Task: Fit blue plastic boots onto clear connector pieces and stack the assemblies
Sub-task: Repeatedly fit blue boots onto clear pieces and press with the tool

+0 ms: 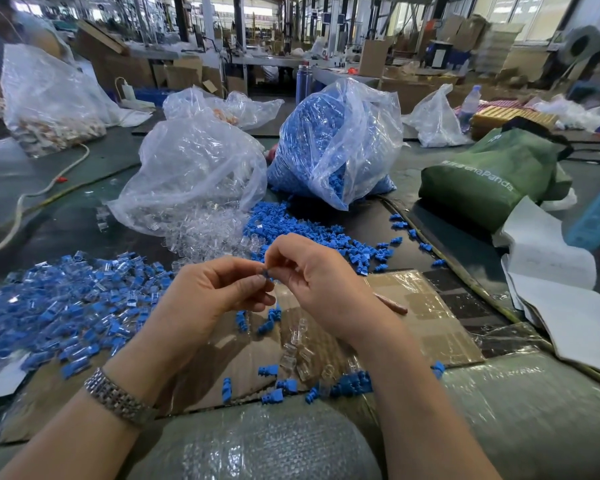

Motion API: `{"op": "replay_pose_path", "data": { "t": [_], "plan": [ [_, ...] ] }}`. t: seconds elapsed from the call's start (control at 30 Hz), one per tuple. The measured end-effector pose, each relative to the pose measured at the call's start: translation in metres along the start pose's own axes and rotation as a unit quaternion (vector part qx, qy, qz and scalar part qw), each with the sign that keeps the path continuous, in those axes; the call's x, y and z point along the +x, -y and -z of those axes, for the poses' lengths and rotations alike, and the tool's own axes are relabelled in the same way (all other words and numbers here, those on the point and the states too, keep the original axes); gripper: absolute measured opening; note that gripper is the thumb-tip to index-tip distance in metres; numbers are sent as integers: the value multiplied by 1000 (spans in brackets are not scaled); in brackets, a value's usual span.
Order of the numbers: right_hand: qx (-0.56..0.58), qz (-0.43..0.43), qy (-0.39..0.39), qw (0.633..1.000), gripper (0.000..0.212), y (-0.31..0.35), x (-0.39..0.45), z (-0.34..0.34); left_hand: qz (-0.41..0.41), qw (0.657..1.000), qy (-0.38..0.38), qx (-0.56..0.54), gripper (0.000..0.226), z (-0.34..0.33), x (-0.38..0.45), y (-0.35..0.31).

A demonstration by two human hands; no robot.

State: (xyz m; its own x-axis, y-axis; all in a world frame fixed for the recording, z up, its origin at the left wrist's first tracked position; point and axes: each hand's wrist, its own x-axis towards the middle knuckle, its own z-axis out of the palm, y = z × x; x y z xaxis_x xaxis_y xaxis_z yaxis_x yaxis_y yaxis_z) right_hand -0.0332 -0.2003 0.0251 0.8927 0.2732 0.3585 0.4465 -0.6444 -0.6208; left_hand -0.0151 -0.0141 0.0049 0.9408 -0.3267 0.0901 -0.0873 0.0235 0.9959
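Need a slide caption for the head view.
Both hands pinch a blue boot above cardboard, finished pile at left.

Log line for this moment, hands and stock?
left hand: pinching blue boot | right hand: same boot | finished pile: left | clear pieces: ahead

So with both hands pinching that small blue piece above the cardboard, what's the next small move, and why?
Probably press the two parts fully together. The left hand and right hand both pinch the small blue plastic boot between their fingers, so fitting looks under way; how far it is seated is too small to tell. Then it likely joins the heap of blue-and-clear finished assemblies on the left.
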Motion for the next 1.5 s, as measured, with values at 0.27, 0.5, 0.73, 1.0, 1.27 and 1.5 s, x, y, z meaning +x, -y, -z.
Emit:
{"op": "replay_pose_path", "data": {
  "t": [0.27,0.5,0.73,1.0,1.27,1.5],
  "plan": [
    [1,-27,14,1000,5,3,0,2,8,1000,12,-10,28,2,2,2],
    [-218,-330,70,916,77,-16,-11,26,-1,997,9,-74,18,8,1,2],
    [-267,-380,126,877,49,-22,-12,27,-3,996,9,-86,21,7,0,0],
    [-245,-368,96,892,26,-23,-3,19,-5,996,-10,-86,21,8,0,-1],
    [24,-331,43,942,15,-8,-1,35,15,983,-39,-177,18,13,3,-3],
    [184,-236,130,945,15,-3,-17,41,-2,978,-86,-191,27,18,7,-2]
  ]
}}
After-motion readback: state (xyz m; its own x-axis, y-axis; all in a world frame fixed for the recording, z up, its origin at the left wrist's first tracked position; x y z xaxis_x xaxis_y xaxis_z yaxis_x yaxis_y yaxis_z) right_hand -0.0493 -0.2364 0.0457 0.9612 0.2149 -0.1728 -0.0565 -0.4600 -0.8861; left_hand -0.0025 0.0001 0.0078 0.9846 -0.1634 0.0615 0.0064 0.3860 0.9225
